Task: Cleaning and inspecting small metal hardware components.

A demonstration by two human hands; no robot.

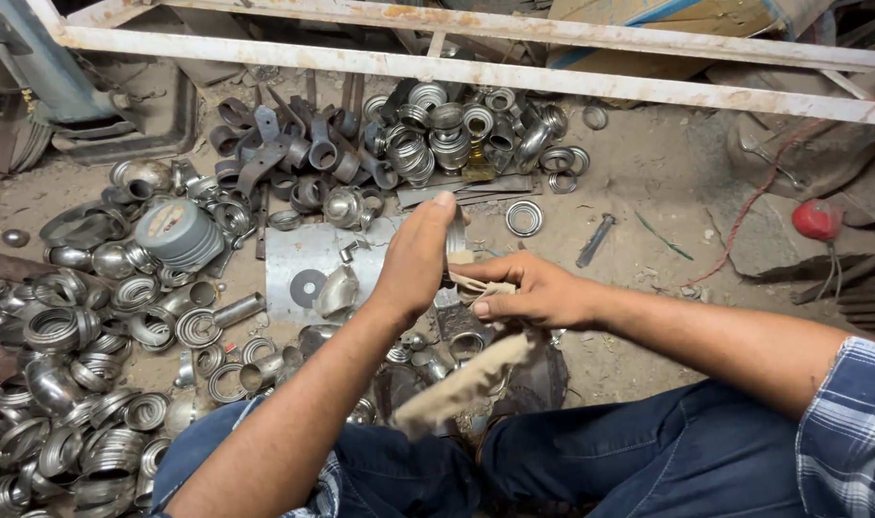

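My left hand (416, 257) is closed around a small shiny metal fitting (455, 233), of which only a ribbed edge shows past the fingers. My right hand (532, 289) pinches a strip of beige sandpaper or cloth (466, 379) against that piece; the strip hangs down toward my knees. Both hands are held above a flat steel sheet (308, 251) on the dirt floor. A loose curved metal cap (337, 290) and a flat washer (308, 286) lie on the sheet just left of my left hand.
Heaps of ribbed steel rings and cups (82, 384) cover the floor at left. Dark clamps and shiny collars (380, 134) are piled beyond. A stack of grey discs (178, 233), a bolt (595, 240), a red tool (817, 220) and a rusty white frame (553, 77) surround me.
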